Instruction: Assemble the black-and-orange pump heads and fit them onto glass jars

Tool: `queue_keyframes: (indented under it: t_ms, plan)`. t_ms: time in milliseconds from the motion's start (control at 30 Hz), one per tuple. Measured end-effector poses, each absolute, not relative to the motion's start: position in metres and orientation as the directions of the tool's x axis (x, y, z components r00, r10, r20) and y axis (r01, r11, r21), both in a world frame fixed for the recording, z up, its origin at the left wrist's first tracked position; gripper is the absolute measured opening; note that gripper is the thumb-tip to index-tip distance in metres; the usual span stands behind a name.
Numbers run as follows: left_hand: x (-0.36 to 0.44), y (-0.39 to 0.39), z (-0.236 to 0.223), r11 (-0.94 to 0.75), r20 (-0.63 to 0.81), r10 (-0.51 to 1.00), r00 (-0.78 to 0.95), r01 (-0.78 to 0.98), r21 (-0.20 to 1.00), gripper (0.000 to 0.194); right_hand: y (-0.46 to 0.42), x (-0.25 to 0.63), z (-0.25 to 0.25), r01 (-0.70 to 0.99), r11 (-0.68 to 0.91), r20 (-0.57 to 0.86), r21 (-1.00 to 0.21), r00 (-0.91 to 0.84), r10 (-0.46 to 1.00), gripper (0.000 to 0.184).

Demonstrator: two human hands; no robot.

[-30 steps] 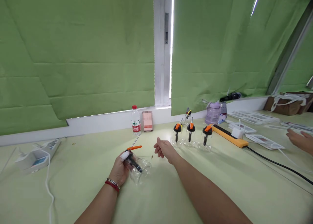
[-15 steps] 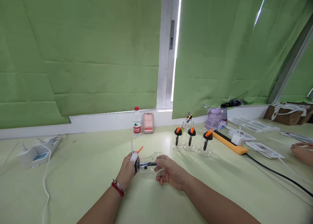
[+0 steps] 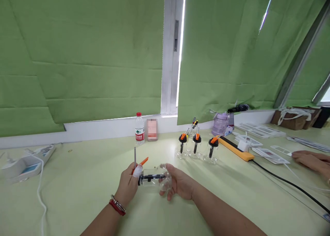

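Between my hands lies a clear glass dispenser bottle [image 3: 157, 182], held sideways above the table with its black inner tube showing through the glass. My left hand [image 3: 129, 182] is closed around its black top, at the left end. An orange lever and a thin metal spout stick up past those fingers, and a white wrap covers the thumb. My right hand [image 3: 180, 182] is curled around the bottle's round base, its thumb on the upper side and fingers beneath. Part of the top is hidden by my left hand.
Several similar bottles [image 3: 195, 148] stand upright at centre right. Behind are a water bottle [image 3: 139, 133], a pink box [image 3: 152, 130] and a purple jug [image 3: 220, 124]. A yellow-black power strip [image 3: 235, 149] lies right, a white one [image 3: 28, 165] left. Another person's hand [image 3: 311, 162] rests far right.
The view has swung slightly right, so the background sits further left. The bottle's base has turned a little towards me in my right hand. The other person's hand has come further into view.
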State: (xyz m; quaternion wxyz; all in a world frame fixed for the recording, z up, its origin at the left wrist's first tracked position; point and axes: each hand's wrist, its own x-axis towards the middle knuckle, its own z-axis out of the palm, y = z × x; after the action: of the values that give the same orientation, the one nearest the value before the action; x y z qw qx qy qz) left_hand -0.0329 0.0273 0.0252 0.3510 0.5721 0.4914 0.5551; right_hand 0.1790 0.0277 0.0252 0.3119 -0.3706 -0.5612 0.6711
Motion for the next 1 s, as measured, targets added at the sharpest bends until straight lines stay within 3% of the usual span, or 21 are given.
queue_keyframes:
  t_ms: [33,100,167,233,267,300,400,467,500,567,633,733,800,867,1000]
  plan:
    - [-0.032,0.027,0.026,-0.27,0.289,0.953,-0.091,0.176,0.947,0.032,0.028,0.179,0.025,0.015,-0.165,-0.148,-0.986,-0.528,0.836,0.065]
    - [-0.032,0.028,0.03,-0.154,0.168,0.982,-0.089,0.144,0.978,0.035,0.025,0.18,0.029,0.118,0.117,0.044,-0.986,-0.493,0.869,0.064]
    - [-0.031,0.03,0.034,0.029,-0.025,0.998,-0.053,0.079,0.996,0.041,0.022,0.182,0.035,0.256,0.531,0.336,-0.808,-0.541,0.771,0.062]
    - [-0.031,0.032,0.036,0.118,-0.117,0.993,-0.023,0.049,0.992,0.044,0.019,0.185,0.039,0.311,0.73,0.463,-0.609,-0.608,0.645,0.064]
    - [-0.032,0.032,0.035,0.102,-0.101,0.994,-0.034,0.058,0.993,0.043,0.019,0.185,0.039,0.311,0.728,0.468,-0.611,-0.6,0.649,0.07]
    - [-0.032,0.032,0.034,0.054,-0.05,0.997,-0.058,0.083,0.995,0.042,0.02,0.185,0.037,0.29,0.664,0.44,-0.689,-0.561,0.701,0.075]
    - [-0.034,0.03,0.029,-0.16,0.175,0.982,-0.063,0.197,0.967,0.035,0.027,0.184,0.027,0.095,0.189,0.126,-0.977,-0.455,0.882,0.07]
    - [-0.034,0.029,0.026,-0.254,0.263,0.965,-0.005,0.243,0.936,0.032,0.03,0.181,0.02,0.038,-0.081,-0.088,-0.996,-0.516,0.852,0.06]
    - [-0.034,0.029,0.025,-0.258,0.264,0.964,0.009,0.257,0.931,0.032,0.031,0.181,0.019,0.063,-0.111,-0.128,-0.992,-0.54,0.832,0.059]
    - [-0.034,0.031,0.026,-0.177,0.184,0.983,-0.004,0.258,0.95,0.034,0.03,0.179,0.018,0.182,0.069,-0.04,-0.981,-0.537,0.843,0.064]
    - [-0.033,0.033,0.028,-0.021,0.028,0.999,-0.029,0.217,0.976,0.038,0.027,0.178,0.022,0.336,0.438,0.22,-0.834,-0.526,0.821,0.073]
    - [-0.033,0.037,0.029,0.209,-0.21,0.978,-0.011,0.118,0.971,0.042,0.022,0.176,0.03,0.458,0.821,0.5,-0.341,-0.651,0.571,0.066]
    - [-0.034,0.039,0.027,0.348,-0.349,0.937,0.014,0.055,0.936,0.044,0.02,0.173,0.035,0.461,0.885,0.553,-0.063,-0.722,0.415,0.049]
    - [-0.037,0.04,0.026,0.447,-0.447,0.894,0.037,-0.004,0.894,0.044,0.019,0.172,0.039,0.464,0.878,0.571,0.115,-0.754,0.324,0.04]
    - [-0.044,0.04,0.024,0.513,-0.495,0.854,0.159,-0.1,0.853,0.041,0.018,0.17,0.04,0.486,0.83,0.614,0.272,-0.752,0.239,0.029]
